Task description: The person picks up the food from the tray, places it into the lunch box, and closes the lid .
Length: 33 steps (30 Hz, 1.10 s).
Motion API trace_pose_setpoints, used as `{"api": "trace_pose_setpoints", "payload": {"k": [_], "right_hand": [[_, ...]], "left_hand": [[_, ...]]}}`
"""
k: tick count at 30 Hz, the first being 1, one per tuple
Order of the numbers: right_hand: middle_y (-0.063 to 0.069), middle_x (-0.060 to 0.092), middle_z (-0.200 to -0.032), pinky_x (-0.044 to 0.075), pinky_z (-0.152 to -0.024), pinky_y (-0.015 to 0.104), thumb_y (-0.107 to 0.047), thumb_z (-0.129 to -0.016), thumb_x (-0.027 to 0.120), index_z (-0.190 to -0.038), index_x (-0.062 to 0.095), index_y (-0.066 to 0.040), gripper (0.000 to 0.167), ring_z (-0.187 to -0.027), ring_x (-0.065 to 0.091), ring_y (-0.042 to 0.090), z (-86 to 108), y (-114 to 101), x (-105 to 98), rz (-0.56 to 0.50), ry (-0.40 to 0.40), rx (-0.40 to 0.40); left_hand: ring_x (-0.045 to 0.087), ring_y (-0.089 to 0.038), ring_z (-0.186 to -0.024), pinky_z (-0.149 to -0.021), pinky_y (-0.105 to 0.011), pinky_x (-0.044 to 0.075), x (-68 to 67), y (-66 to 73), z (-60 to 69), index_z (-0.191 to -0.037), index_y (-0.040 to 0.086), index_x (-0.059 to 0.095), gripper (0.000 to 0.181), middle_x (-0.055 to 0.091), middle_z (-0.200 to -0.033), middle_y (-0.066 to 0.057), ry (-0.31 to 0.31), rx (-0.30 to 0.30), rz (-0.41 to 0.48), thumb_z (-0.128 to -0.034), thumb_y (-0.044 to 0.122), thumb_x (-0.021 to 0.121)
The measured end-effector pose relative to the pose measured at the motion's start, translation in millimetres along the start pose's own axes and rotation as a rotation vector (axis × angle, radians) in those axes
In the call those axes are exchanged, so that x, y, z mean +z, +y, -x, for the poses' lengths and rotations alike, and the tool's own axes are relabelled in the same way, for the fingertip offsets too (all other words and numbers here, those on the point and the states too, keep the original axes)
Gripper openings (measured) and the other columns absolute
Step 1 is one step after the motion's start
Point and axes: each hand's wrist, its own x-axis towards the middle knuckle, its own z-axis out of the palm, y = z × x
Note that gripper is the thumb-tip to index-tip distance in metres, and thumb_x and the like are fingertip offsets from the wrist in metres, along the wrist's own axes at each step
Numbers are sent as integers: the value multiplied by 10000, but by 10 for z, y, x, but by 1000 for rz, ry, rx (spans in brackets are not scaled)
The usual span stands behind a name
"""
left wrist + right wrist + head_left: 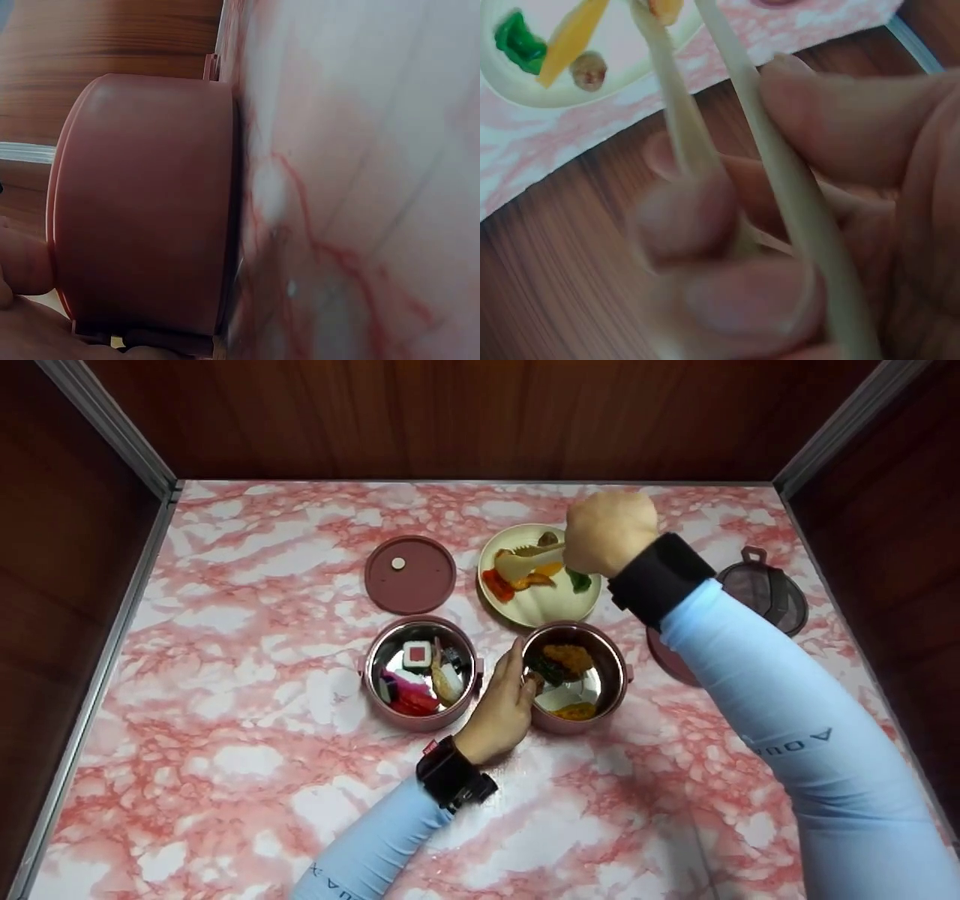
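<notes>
Cream tongs (521,564) are in my right hand (611,532), their tips over the food on a pale plate (555,615). In the right wrist view my fingers wrap both arms of the tongs (780,172); a brown ball (589,71), a yellow strip (574,41) and a green piece (519,43) lie on the plate. My left hand (501,720) grips the near-left rim of a pink round food container (574,725), thumb over the edge. That container (150,202) stands upright, holding brown, green and yellow food pieces.
Left of my left hand stands a second pink container (420,721) with sushi-like pieces inside. Behind it lies a round maroon lid (410,585). Beneath my right arm are another maroon lid (671,660), partly hidden, and a dark see-through lid (750,585). Wooden walls (480,420) enclose the table.
</notes>
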Motion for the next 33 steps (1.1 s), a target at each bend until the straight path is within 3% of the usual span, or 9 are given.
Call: {"api": "trace_pose_setpoints", "payload": {"k": [3,6,10,18,27,33], "right_hand": [[143,632,-774,497,-558,475,-129,-765,572,-772,648,-68,97,-693,608,322,13,-15,-12,90,144,-37],[150,641,-741,494,-549,467,-89,-791,534,-753,648,-42,129,-658,617,325,29,-30,-6,182,214,-60],[142,624,-720,491,-550,464,-93,-807,545,-764,637,-37,115,-642,607,326,17,-2,22,207,201,-83],[184,645,-795,491,-587,509,-178,-821,616,-904,649,-52,155,-693,611,371,-129,211,-10,150,52,-85],[104,567,-652,434,-493,442,-145,-804,576,-751,614,-90,85,-569,549,298,-128,383,97,201,154,-148],[86,559,-667,416,-478,436,-295,-855,625,-775,650,-116,198,-559,523,282,22,628,81,136,145,-110]], "left_hand": [[263,-384,-1430,-1178,-440,214,-10,1,4,-1562,-44,88,626,211,-1567,-274,-2,0,-3,-1042,73,417],[271,-381,-1429,-1176,-438,220,-8,5,11,-1566,-32,87,628,209,-1572,-264,-3,-10,-6,-1043,77,417],[281,-381,-1424,-1173,-434,229,-7,4,12,-1566,-30,96,624,216,-1568,-268,4,-13,-15,-1042,80,417],[292,-394,-1416,-1172,-436,231,2,11,-5,-1559,-47,104,627,230,-1557,-283,15,-3,-17,-1035,70,429],[269,-371,-1432,-1180,-408,204,13,4,-13,-1562,-42,92,635,207,-1575,-263,9,-17,-4,-1037,78,429],[255,-376,-1436,-1182,-417,199,11,-7,-19,-1559,-49,85,630,199,-1576,-266,7,-6,-8,-1041,80,419]]}}
